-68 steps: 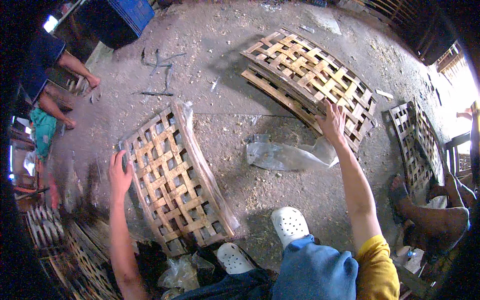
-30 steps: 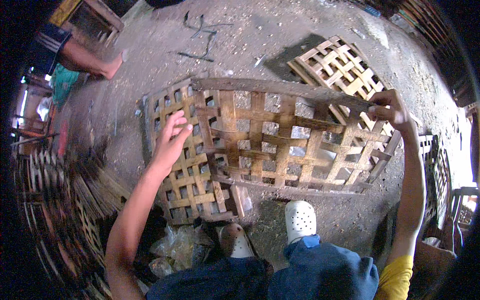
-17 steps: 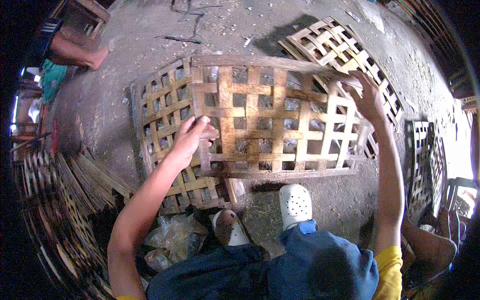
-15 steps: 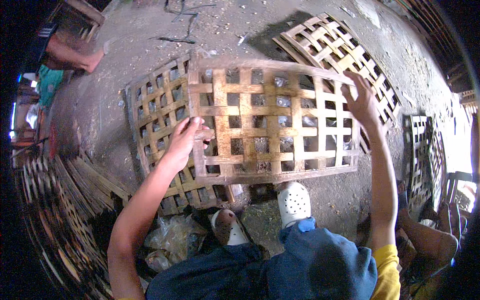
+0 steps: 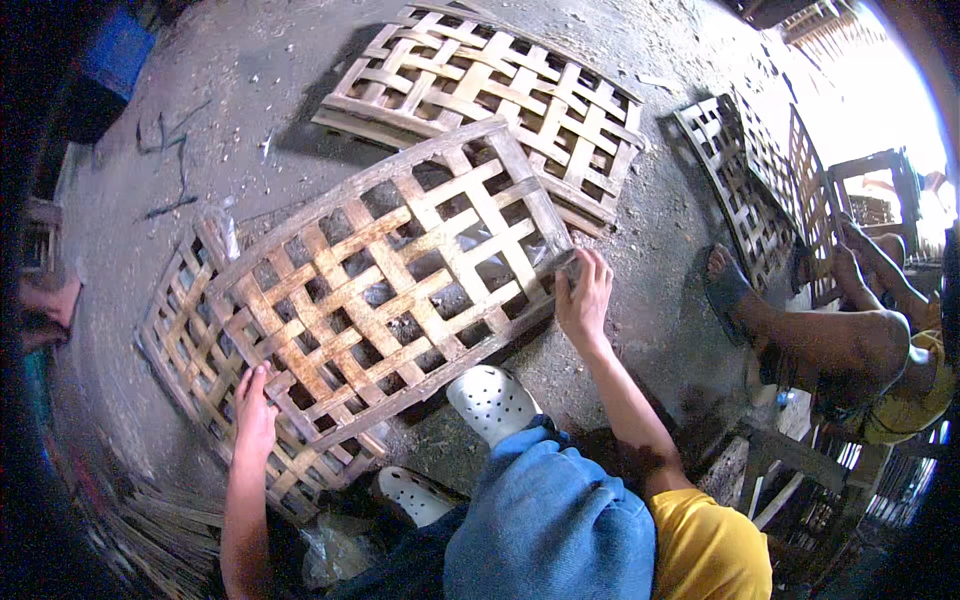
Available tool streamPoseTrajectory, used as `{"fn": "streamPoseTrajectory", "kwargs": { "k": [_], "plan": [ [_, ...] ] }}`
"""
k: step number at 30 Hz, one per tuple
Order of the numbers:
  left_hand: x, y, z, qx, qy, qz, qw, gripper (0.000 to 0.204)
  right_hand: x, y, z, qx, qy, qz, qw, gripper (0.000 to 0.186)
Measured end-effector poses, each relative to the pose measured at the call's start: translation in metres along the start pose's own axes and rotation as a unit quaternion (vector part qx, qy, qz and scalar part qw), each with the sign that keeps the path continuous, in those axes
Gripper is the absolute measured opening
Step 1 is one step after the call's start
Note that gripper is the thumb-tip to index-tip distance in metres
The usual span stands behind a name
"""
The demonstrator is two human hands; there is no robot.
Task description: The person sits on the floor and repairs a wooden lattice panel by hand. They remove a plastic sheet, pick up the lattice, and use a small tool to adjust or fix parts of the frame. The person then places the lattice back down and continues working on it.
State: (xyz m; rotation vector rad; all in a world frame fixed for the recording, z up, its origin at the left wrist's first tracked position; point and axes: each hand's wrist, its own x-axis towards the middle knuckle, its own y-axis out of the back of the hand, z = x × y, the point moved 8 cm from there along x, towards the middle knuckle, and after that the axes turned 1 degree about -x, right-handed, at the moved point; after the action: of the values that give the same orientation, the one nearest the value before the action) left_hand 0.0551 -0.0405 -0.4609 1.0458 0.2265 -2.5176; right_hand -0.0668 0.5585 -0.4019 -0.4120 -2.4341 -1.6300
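Observation:
A woven slat panel (image 5: 400, 275) in a rough wooden frame lies tilted in front of me, its right end farther away. My left hand (image 5: 254, 410) grips the frame's left side close to the lower corner, beside a short wooden stub. At the lower right corner, my right hand (image 5: 586, 297) pinches the frame, thumb on the near side; its other fingertips are partly hidden. Under the left part of this panel is a second lattice panel (image 5: 185, 310), mostly covered. My white clog (image 5: 492, 405) stands just below the frame's near edge.
Beyond lies a pile of lattice panels (image 5: 490, 75). More panels (image 5: 735, 190) lean at the right, by another person's bent legs (image 5: 840, 340). A wooden stand (image 5: 800, 460) is lower right. Clear plastic (image 5: 340, 550) and loose strips (image 5: 160, 530) lie lower left, a blue crate (image 5: 115, 50) upper left.
My view has swung to the right. The right hand has shifted from the panel's upper right corner to its lower right corner. My left hand keeps hold of the left side.

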Motion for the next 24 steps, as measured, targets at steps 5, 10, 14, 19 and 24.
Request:
{"fn": "streamPoseTrajectory", "kwargs": {
  "k": [5,10,14,19,24],
  "plan": [
    [0.003,-0.003,0.008,0.093,0.024,0.065,0.993,0.075,-0.03,-0.012,0.013,-0.011,-0.032,-0.006,0.999,0.059],
    [-0.004,-0.004,0.015,0.169,0.023,0.067,0.983,0.076,-0.026,-0.017,0.021,-0.019,-0.042,-0.001,0.999,0.059],
    [0.003,0.022,0.003,0.164,-0.002,0.073,0.984,0.061,-0.022,-0.015,0.008,-0.005,-0.038,-0.011,0.999,0.061],
    [0.001,0.018,0.011,0.144,-0.022,0.083,0.986,0.042,-0.024,-0.013,0.018,0.011,-0.017,0.005,1.0,0.061],
    [-0.002,-0.001,0.033,0.156,-0.056,0.056,0.985,0.035,-0.019,0.003,0.013,-0.012,0.0,0.046,0.999,0.052]
  ]
}}
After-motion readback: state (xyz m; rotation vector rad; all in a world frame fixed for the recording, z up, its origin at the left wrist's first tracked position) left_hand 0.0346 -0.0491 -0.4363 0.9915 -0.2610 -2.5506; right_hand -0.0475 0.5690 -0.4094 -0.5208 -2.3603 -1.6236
